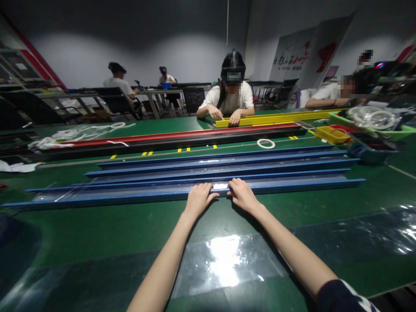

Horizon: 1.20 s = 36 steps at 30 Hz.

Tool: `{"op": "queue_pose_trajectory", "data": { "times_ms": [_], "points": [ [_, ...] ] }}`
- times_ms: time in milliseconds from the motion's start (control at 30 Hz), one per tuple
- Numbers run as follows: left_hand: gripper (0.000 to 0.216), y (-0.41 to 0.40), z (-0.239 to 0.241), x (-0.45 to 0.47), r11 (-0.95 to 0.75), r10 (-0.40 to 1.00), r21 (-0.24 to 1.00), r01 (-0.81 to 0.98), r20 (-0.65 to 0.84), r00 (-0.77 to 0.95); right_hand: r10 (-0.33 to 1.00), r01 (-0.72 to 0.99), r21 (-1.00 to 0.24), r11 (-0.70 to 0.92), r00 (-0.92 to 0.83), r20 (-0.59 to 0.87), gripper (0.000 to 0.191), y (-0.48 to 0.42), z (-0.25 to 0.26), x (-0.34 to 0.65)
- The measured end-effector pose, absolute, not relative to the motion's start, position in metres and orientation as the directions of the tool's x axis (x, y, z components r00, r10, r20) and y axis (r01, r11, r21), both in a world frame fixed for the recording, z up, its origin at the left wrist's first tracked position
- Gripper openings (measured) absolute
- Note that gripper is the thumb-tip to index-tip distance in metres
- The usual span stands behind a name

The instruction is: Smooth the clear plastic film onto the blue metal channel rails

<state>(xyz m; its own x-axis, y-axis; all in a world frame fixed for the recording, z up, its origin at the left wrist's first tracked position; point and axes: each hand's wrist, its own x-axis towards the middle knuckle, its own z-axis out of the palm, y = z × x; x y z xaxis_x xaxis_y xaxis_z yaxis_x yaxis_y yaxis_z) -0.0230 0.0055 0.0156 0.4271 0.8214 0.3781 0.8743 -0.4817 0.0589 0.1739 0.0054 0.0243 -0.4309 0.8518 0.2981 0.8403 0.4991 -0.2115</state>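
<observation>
My left hand [199, 198] and my right hand [241, 194] lie close together on the nearest blue channel strip [292, 187], near its middle. The fingers of each hand reach over the near wall into the trough, and the thumbs sit along the near edge, pointing toward each other. A shiny clear film [220, 186] shows in the trough between the hands; whether the fingertips press on it cannot be made out. Behind it, more long blue channels [279, 167] lie side by side across the table.
A wide clear plastic sheet [188, 268] lies under my forearms on the green table [130, 229]. Farther back are red and black strips [182, 138], a white ring [265, 143], a yellow bin [333, 134] and a green crate [403, 132]. Opposite, a person [227, 97] handles a yellow channel [276, 118].
</observation>
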Motion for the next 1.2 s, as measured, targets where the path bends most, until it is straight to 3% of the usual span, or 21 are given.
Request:
{"op": "queue_pose_trajectory", "data": {
  "times_ms": [167,533,1200],
  "points": [
    [0.033,0.002,0.025,-0.021,-0.524,0.819,0.198,0.828,0.383,0.427,0.863,0.843,-0.244,0.480,-0.403,0.305,0.006,0.008,0.020,0.207],
    [0.036,0.003,0.016,-0.019,-0.491,0.801,-0.023,0.871,0.380,0.462,0.879,0.913,-0.198,0.357,-0.257,0.402,0.007,0.005,0.003,0.286],
    [0.033,0.004,0.014,-0.014,-0.416,0.846,0.008,0.909,0.371,0.384,0.888,0.926,-0.173,0.337,-0.251,0.385,0.006,0.002,0.008,0.280]
  ]
}}
